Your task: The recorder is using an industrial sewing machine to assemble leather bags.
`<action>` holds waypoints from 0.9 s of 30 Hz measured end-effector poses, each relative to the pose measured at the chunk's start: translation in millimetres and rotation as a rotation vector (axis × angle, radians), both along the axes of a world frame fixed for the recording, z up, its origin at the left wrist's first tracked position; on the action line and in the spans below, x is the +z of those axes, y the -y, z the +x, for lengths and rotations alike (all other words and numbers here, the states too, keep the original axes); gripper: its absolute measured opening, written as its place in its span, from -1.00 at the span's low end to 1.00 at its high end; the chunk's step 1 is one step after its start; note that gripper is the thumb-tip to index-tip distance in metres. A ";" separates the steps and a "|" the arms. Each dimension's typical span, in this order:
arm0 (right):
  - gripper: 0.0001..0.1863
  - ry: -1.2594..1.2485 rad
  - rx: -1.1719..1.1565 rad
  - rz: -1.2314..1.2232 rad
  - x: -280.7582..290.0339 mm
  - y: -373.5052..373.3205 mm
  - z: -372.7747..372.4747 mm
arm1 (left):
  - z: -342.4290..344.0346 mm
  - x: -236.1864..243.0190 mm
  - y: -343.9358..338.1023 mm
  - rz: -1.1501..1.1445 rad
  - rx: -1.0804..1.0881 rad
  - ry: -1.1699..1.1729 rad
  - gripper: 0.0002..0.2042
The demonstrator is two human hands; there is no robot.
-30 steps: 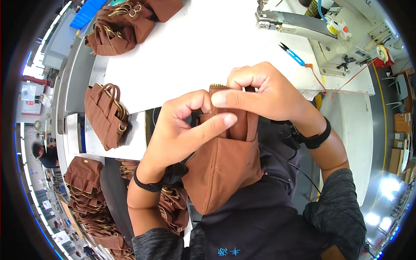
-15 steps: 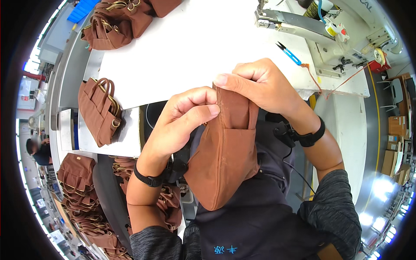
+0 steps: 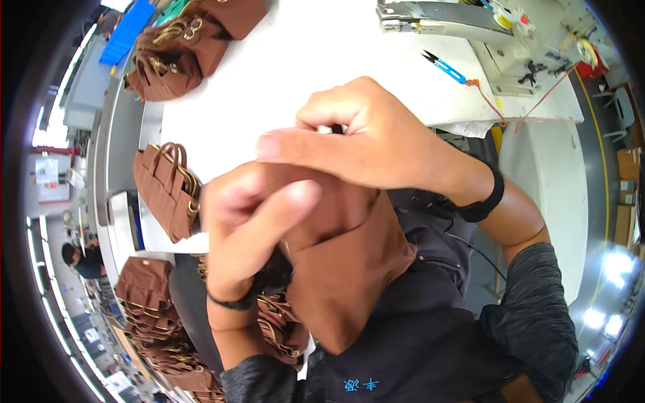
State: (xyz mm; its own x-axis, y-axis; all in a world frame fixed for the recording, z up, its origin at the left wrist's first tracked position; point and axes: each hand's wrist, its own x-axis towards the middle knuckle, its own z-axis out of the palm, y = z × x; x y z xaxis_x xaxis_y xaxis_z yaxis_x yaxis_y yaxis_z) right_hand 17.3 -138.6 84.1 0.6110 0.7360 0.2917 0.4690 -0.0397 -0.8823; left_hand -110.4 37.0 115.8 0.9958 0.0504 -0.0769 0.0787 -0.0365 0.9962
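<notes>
A brown fabric handbag [image 3: 349, 269] hangs close against my body, its pointed lower corner toward my lap. My right hand [image 3: 369, 141] is closed over its upper edge, thumb stretched leftward along the rim. At the bag's upper left, my left hand [image 3: 245, 228] pinches the cloth with thumb and bent fingers, slightly smeared by motion. An open pocket shows on the side facing me, below both hands. The part of the bag under my fingers is hidden.
Another brown handbag [image 3: 164, 191] lies on the table's left side. More brown bags [image 3: 178, 57] sit at the far left, and a pile [image 3: 158, 322] stands low on the left. Blue thread snips [image 3: 445, 67] lie near the sewing machine [image 3: 504, 64]. A person [image 3: 84, 258] is far left.
My hands have come up closer with the bag and shifted left. The bag has turned so its pocket side faces me more. My right hand now reaches across the top edge.
</notes>
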 end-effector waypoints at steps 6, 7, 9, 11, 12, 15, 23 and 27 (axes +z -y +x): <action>-0.65 -0.182 -0.092 0.588 37.3 -2.9 8.9 | -9.6 49.0 -27.3 0.291 0.493 0.542 -0.78; -0.69 -0.089 -0.133 0.618 48.2 -0.5 12.0 | -4.2 55.2 -33.8 0.356 0.587 0.626 -0.76; -0.80 -0.248 0.127 0.496 67.8 19.1 21.0 | 12.8 62.2 -44.6 0.471 0.746 0.739 -0.71; -0.82 -0.081 0.066 0.450 67.7 16.8 20.3 | 35.0 54.8 -46.6 0.507 0.810 0.737 -0.67; -0.78 0.121 -0.247 0.447 54.8 8.2 6.8 | 43.8 45.2 -42.9 0.472 0.794 0.724 -0.64; -0.82 0.353 -0.324 0.406 17.3 -1.3 2.2 | 55.8 -5.5 -14.7 0.094 0.564 0.595 -0.87; -0.78 0.523 -0.423 0.305 -34.9 -29.5 -8.8 | 31.7 -72.8 -6.6 -0.685 0.305 0.217 -0.72; -0.78 0.488 -0.410 0.290 -31.9 -31.1 -11.3 | 31.1 -76.2 -21.4 -0.781 0.307 0.114 -0.72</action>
